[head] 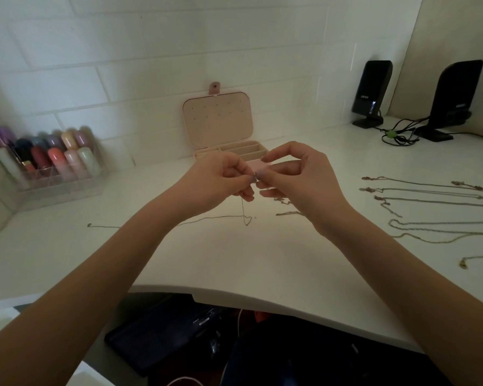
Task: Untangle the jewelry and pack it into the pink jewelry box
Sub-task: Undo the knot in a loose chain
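The pink jewelry box (218, 121) stands open at the back of the white desk, its lid upright against the wall and its compartments partly hidden by my hands. My left hand (221, 181) and my right hand (296, 176) meet in front of the box, both pinching the end of a thin silver chain (244, 213) near its clasp. The chain hangs down from my fingers, then trails left across the desk. A small tangle of chain (286, 207) lies under my right hand. Several straightened chains (430, 196) lie side by side at the right.
A clear organiser with coloured bottles (50, 160) stands at the back left. Two black speakers (371, 93) (455, 98) with cables (399, 133) sit at the back right. The desk's curved front edge (262, 296) runs below my arms, with dark items underneath.
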